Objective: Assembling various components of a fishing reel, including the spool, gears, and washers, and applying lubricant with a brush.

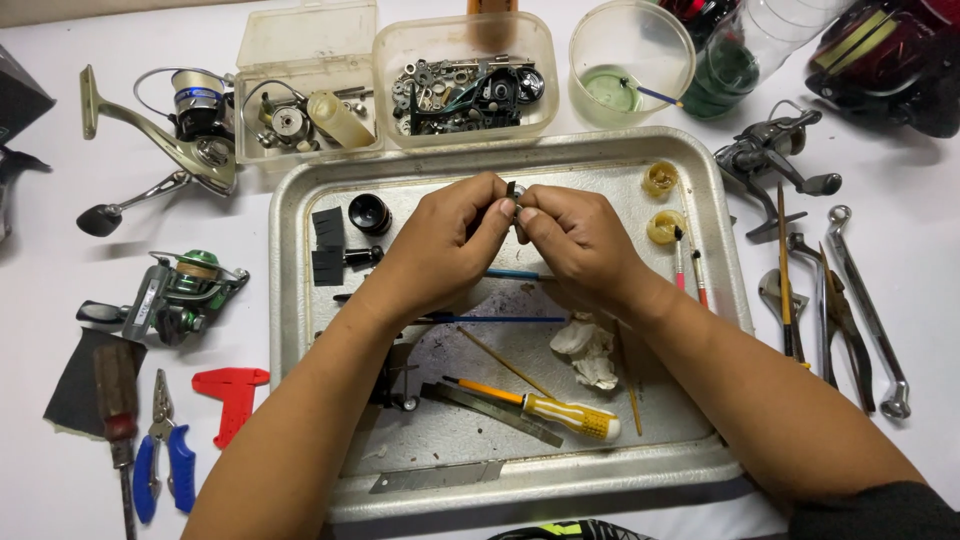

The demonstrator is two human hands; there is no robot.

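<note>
Where both hands meet, small metal part (514,196) pinched between fingers (497,210)

The small dark part (512,192) pinched between both hands' fingers (497,208) is too small to identify. At the worktop's far right corner, a dark red object (890,60) is cut off.

I saw a silver tray (300,200) on the white table (40,240). The screwdriver (545,408) was orange and yellow with white stripes. The reel (180,295) at the table's left edge was green; the pliers (160,450) had blue handles beside a red gauge (232,395).
</note>
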